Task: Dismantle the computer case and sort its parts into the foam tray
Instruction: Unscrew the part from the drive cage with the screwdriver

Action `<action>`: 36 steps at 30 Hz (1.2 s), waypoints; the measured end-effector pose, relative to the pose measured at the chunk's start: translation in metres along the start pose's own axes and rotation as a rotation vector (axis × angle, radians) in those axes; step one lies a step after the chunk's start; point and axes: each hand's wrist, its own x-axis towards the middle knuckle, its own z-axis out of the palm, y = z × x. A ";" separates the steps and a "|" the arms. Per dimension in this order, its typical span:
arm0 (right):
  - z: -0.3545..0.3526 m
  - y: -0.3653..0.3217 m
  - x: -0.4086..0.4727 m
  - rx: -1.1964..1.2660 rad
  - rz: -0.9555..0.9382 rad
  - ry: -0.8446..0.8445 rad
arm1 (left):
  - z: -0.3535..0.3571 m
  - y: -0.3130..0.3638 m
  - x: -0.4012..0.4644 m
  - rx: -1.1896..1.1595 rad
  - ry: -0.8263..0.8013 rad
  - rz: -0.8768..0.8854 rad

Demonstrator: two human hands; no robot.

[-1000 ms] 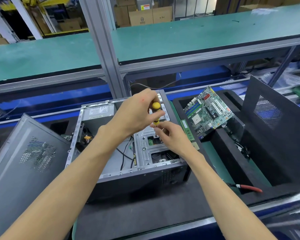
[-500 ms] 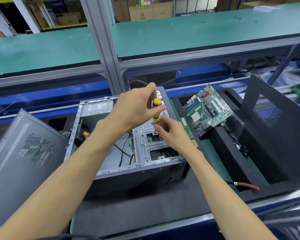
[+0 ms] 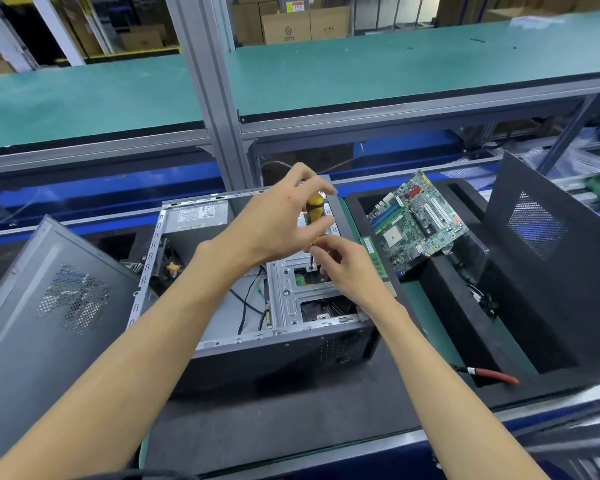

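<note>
L hand (image 3: 278,223) grips yellow screwdriver (image 3: 314,211) upright over case (image 3: 257,306); R hand (image 3: 347,268) pinches its shaft. PSU label (image 3: 196,213) unreadable.

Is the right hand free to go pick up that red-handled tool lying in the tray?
Probably not yet. The right hand is pinching the screwdriver shaft down at the computer case, so it must let go first. The path to the red-handled tool itself looks open.

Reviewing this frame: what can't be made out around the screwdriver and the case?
Head view only:
- Screwdriver tip and screw: hidden by right hand fingers.
- Left hand covers most of the handle.
- Power supply label: too small to read.
- Computer case drive bay interior: shadowed.
</note>
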 end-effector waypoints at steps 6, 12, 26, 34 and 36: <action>0.000 0.001 -0.001 -0.025 0.000 -0.030 | -0.001 -0.002 0.004 0.005 0.007 -0.021; -0.001 0.000 -0.001 0.010 -0.019 -0.003 | 0.005 0.001 0.002 0.047 0.011 -0.039; 0.001 -0.004 -0.001 -0.011 -0.107 -0.030 | -0.001 -0.003 -0.003 -0.067 -0.009 -0.003; 0.020 -0.017 0.013 -0.034 -0.123 -0.130 | -0.021 -0.017 -0.012 -0.179 0.024 0.013; 0.022 -0.015 0.014 -0.039 -0.092 -0.144 | -0.021 -0.021 -0.016 -0.202 0.014 -0.014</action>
